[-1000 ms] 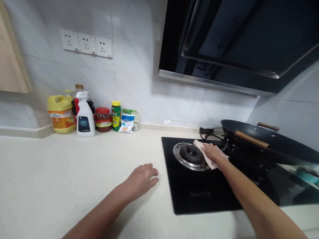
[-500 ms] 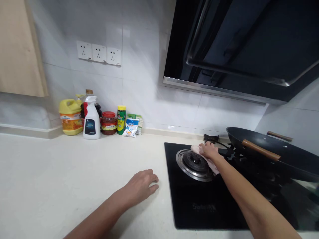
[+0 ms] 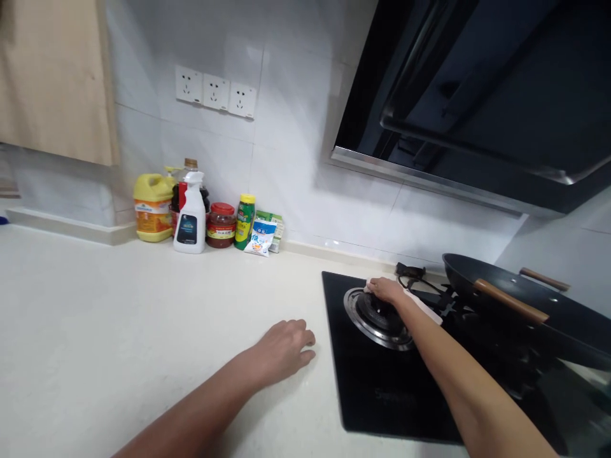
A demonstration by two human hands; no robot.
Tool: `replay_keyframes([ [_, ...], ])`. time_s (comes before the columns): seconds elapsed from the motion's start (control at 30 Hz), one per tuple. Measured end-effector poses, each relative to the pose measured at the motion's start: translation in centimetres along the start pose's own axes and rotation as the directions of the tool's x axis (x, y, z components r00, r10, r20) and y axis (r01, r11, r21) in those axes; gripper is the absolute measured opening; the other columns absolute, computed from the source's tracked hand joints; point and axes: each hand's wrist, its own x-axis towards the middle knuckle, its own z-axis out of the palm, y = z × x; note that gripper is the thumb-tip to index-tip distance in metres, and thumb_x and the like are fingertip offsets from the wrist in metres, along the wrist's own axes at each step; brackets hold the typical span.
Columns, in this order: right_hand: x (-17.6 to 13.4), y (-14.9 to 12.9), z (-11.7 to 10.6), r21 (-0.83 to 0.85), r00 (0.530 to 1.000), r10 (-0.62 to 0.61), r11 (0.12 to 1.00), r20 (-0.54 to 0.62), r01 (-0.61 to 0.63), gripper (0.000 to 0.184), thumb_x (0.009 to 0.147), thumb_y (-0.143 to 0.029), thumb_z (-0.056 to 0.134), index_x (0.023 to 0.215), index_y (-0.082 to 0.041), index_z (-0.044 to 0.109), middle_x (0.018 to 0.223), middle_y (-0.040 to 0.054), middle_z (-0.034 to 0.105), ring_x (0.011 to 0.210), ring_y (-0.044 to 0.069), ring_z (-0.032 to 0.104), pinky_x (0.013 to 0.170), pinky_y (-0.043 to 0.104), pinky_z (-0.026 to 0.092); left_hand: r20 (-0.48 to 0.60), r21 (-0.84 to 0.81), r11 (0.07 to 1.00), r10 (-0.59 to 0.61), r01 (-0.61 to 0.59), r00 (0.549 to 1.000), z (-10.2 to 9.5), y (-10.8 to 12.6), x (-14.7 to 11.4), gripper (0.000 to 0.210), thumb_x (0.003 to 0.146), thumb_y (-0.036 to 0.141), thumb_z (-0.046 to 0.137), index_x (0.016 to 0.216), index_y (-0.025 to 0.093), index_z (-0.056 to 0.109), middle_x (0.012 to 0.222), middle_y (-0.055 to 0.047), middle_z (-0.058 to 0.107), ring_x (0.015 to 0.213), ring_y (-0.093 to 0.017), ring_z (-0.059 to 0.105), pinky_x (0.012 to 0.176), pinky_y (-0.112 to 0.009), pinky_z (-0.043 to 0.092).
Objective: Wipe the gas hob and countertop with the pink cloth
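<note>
My right hand (image 3: 386, 291) presses a pale pink cloth (image 3: 427, 308) against the back of the left gas burner (image 3: 377, 316), its fingers closed over the cloth. Part of the cloth trails out to the right behind my wrist. The burner has a shiny metal ring and sits in the black glass cooktop (image 3: 382, 388). My left hand (image 3: 285, 348) hovers over or rests on the white counter, left of the cooktop; which of the two I cannot tell. Its fingers are loosely curved and apart, with nothing in them.
A black wok (image 3: 573, 324) with wooden handles stands on the right burner. Overhead juts the dark range hood (image 3: 477, 95). Along the wall stand a white spray bottle (image 3: 191, 216), a yellow jug (image 3: 153, 210), a red-lidded jar (image 3: 221, 228), a green container (image 3: 244, 222) and a small packet (image 3: 261, 237).
My right hand has slid left with the cloth along the burner's back edge. The view has turned slightly, and my left hand keeps much the same pose.
</note>
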Motion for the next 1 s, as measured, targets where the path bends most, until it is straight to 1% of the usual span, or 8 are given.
replay_keyframes([
  [0.13,-0.3,-2.9,-0.3,0.001,0.993,-0.118,0.993,-0.007,0.118,0.042,0.100,-0.037,0.035,0.115,-0.021,0.070,0.117,0.0134,0.068,0.100,0.023,0.065,0.081,0.031,0.042,-0.008,0.038,0.999,0.008,-0.008,1.000,0.1,-0.1,0.0,0.024,0.095,0.030,0.049,0.105,0.023,0.070,0.103,-0.007,0.065,0.095,-0.024,0.064,0.083,-0.035,0.047],
  [0.23,-0.5,-5.6,-0.5,0.015,0.976,-0.214,0.977,-0.025,0.215,0.042,0.100,-0.042,0.037,0.107,-0.022,0.073,0.117,0.0098,0.068,0.101,0.022,0.064,0.083,0.029,0.040,-0.004,0.039,0.999,-0.005,0.005,1.000,-0.2,0.0,-0.1,0.023,0.095,0.029,0.050,0.105,0.023,0.070,0.103,-0.007,0.065,0.095,-0.024,0.064,0.082,-0.034,0.047],
  [0.43,-2.1,-9.4,-0.9,0.043,0.951,-0.307,0.951,-0.023,0.308,0.056,0.101,-0.052,0.032,0.084,-0.019,0.074,0.091,0.0081,0.074,0.084,0.020,0.064,0.071,0.028,0.037,-0.007,0.048,0.999,-0.015,0.015,1.000,-0.3,-0.3,-0.2,0.023,0.094,0.029,0.050,0.105,0.023,0.070,0.103,-0.007,0.066,0.094,-0.024,0.065,0.082,-0.034,0.047],
  [0.57,-5.7,-10.1,-0.8,0.074,0.934,-0.356,0.932,-0.012,0.356,0.067,0.102,-0.056,0.026,0.069,-0.018,0.070,0.074,0.0065,0.070,0.069,0.016,0.059,0.064,0.028,0.033,-0.020,0.044,0.999,-0.018,0.019,1.000,0.1,-0.6,-0.1,0.026,0.094,0.030,0.049,0.107,0.023,0.070,0.105,-0.007,0.067,0.097,-0.025,0.065,0.083,-0.034,0.047],
  [0.77,-12.0,-8.4,-0.8,0.179,0.831,-0.555,0.813,-0.049,0.554,0.059,0.097,-0.057,0.039,0.058,-0.019,0.062,0.062,0.0032,0.060,0.066,0.015,0.053,0.066,0.027,0.033,-0.083,0.032,0.999,-0.036,0.039,0.996,0.0,-0.7,0.1,0.025,0.093,0.029,0.050,0.105,0.024,0.071,0.106,-0.005,0.070,0.093,-0.022,0.066,0.082,-0.032,0.048],
  [0.83,-12.8,-7.9,-1.5,0.211,0.830,-0.558,0.810,-0.012,0.547,0.056,0.095,-0.057,0.043,0.060,-0.019,0.063,0.064,0.0025,0.059,0.067,0.015,0.053,0.068,0.027,0.035,-0.101,0.032,0.999,-0.035,0.039,0.994,-0.1,-0.6,0.1,0.024,0.094,0.028,0.050,0.102,0.023,0.072,0.104,-0.004,0.070,0.090,-0.021,0.067,0.079,-0.031,0.048],
  [0.9,-13.1,-8.1,-2.2,0.212,0.870,-0.489,0.846,-0.059,0.490,0.051,0.095,-0.058,0.043,0.071,-0.019,0.067,0.076,0.0044,0.063,0.074,0.017,0.056,0.073,0.028,0.038,-0.122,0.034,0.998,-0.039,0.043,0.992,-0.2,-0.6,0.3,0.025,0.094,0.027,0.049,0.098,0.022,0.072,0.100,-0.004,0.071,0.087,-0.020,0.067,0.077,-0.030,0.047],
  [1.0,-12.7,-9.8,-1.9,0.212,0.921,-0.330,0.904,-0.209,0.372,0.053,0.094,-0.062,0.041,0.118,-0.021,0.067,0.125,0.0128,0.060,0.109,0.025,0.057,0.093,0.036,0.039,-0.182,0.036,0.997,-0.065,0.073,0.981,-0.1,-0.9,0.5,0.025,0.094,0.028,0.048,0.094,0.022,0.073,0.097,-0.004,0.072,0.086,-0.020,0.067,0.074,-0.029,0.047],
])
